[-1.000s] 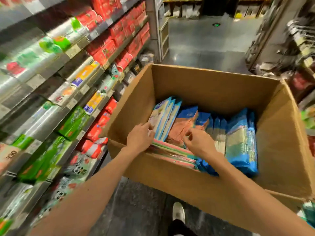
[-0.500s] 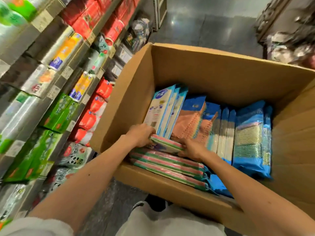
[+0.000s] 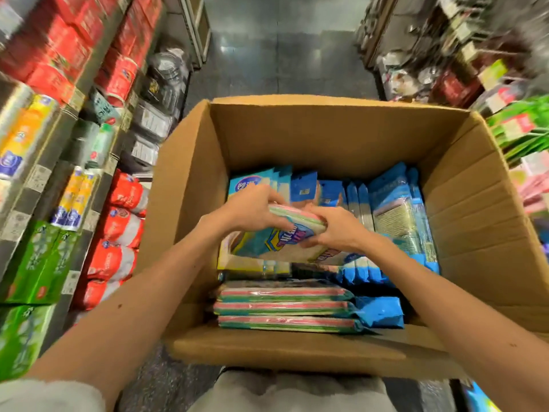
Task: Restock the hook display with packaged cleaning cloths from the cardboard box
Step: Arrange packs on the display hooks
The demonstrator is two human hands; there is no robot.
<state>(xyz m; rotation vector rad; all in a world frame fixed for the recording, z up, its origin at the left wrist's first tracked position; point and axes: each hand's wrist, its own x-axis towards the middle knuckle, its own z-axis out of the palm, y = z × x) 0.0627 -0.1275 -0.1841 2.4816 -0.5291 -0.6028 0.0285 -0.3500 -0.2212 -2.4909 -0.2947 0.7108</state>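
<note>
Pick from box (image 3: 326, 138) | cloth pack (image 3: 276, 239) held above the flat stack (image 3: 282, 304), inside the box, long axis left-right | left grip (image 3: 252, 211) curled round left end | right grip (image 3: 338, 230) pinching right end | both equally near.

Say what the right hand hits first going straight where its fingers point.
The right hand grips the pink-and-green striped plastic-wrapped cloth pack; its fingers point left, so beyond the pack it would probably meet the left hand gripping the same pack. Depth unclear.
</note>
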